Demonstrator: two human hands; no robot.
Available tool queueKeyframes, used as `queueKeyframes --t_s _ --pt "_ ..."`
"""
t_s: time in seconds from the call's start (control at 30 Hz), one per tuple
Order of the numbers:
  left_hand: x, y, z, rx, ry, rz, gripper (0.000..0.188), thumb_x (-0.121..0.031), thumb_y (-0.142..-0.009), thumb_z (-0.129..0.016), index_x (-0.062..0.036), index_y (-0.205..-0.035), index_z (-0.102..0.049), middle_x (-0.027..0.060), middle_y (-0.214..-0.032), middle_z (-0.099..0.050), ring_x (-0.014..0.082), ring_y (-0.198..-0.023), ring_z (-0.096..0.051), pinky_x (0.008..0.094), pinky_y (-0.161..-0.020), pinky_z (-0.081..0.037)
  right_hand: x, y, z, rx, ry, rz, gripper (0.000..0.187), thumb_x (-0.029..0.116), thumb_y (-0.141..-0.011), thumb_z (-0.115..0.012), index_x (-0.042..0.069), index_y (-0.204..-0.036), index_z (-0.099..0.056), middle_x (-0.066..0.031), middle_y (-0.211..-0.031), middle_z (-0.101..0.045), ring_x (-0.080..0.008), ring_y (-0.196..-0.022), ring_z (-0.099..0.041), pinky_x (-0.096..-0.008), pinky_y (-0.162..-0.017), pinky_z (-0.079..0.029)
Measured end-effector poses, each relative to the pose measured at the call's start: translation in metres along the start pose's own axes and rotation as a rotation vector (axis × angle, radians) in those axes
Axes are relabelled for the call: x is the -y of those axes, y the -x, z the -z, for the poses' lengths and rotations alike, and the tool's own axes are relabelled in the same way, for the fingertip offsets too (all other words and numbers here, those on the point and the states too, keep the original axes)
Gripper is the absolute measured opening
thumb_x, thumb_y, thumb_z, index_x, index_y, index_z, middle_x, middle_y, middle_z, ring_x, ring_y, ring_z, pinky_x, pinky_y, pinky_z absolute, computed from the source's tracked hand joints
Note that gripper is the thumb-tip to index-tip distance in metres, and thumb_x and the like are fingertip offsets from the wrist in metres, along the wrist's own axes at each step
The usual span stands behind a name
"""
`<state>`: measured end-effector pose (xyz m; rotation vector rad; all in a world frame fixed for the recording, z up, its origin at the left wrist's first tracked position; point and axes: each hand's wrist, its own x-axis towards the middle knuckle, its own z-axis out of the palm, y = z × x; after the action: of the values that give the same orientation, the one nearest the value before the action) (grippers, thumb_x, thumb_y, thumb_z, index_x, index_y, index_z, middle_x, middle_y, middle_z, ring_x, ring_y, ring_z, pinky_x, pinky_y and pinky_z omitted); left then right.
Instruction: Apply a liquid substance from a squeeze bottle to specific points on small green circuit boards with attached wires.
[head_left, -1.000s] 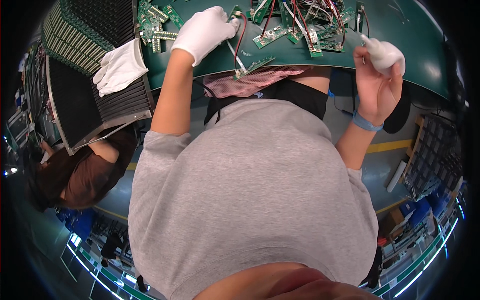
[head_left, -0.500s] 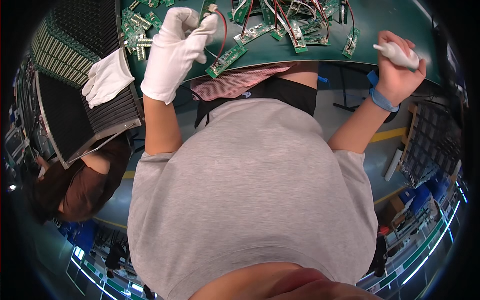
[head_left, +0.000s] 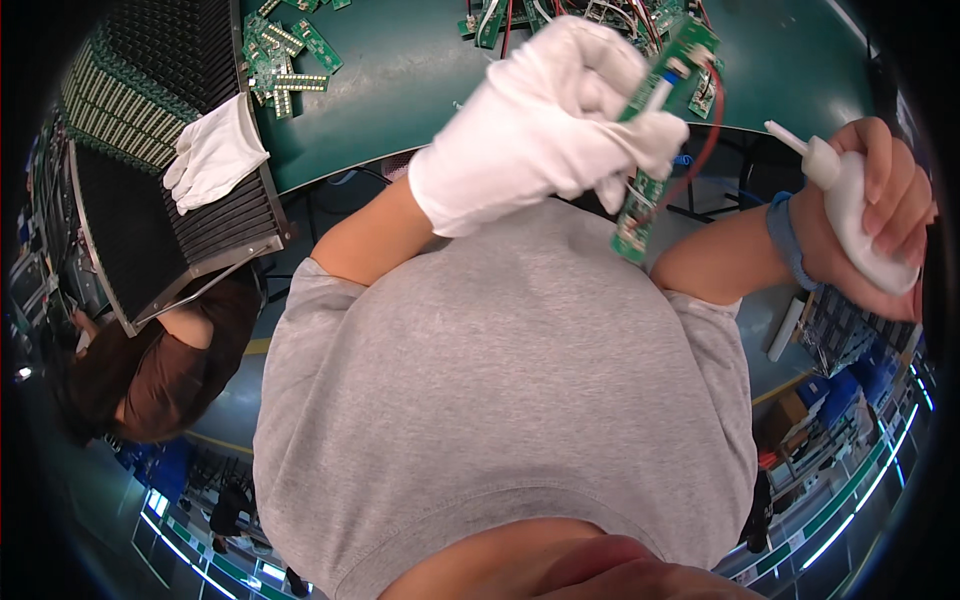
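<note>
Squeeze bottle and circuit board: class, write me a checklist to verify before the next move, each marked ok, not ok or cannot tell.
1. Left hand grips at least one green circuit board: ok.
2. Right hand holds the white bottle: ok.
3. Nozzle apart from the board: ok.
4. Both hands gloved: not ok; the right is bare, and a loose white glove lies at the left.
5. Red wire firmly attached: cannot tell, blurred.
6. Bottle's fill level: cannot tell.
</note>
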<state>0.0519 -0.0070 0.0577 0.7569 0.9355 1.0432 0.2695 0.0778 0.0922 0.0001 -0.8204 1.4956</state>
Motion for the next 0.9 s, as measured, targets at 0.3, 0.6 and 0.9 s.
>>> queueKeyframes --t_s 0.3,0.6,0.9 --pt "0.008 0.001 -0.014 0.029 0.111 -0.066 0.032 -0.004 -0.075 -0.069 0.0002 -0.09 -0.042 0.0058 -0.074 -0.059 0.0097 -0.068 -0.059 0.0218 -0.059 -0.05 -0.033 0.014 -0.033 0.063 0.014 0.05 0.035 0.049 -0.063 -0.056 0.02 -0.05 -0.041 0.0084 -0.045 -0.038 -0.0055 -0.041 -0.038 -0.0216 -0.05 -0.032" --pt "0.022 -0.003 -0.009 0.06 -0.055 -0.006 0.028 -0.012 -0.074 -0.073 -0.0055 -0.075 -0.045 0.0007 -0.07 -0.055 0.0032 -0.062 -0.052 0.0207 -0.052 -0.043 -0.06 0.021 -0.047 0.136 0.021 0.09 0.037 0.052 -0.064 -0.053 0.02 -0.05 -0.041 0.0076 -0.047 -0.039 -0.0063 -0.043 -0.038 -0.022 -0.051 -0.032" --pt "0.035 0.003 -0.025 -0.162 -0.129 -0.185 0.033 -0.016 -0.073 -0.074 -0.0066 -0.074 -0.042 -0.003 -0.056 -0.049 0.0031 -0.051 -0.047 0.0216 -0.045 -0.04 -0.061 0.025 -0.045 0.208 0.037 0.144 0.039 0.056 -0.066 -0.051 0.021 -0.051 -0.041 0.0068 -0.05 -0.04 -0.007 -0.044 -0.039 -0.0224 -0.052 -0.032"
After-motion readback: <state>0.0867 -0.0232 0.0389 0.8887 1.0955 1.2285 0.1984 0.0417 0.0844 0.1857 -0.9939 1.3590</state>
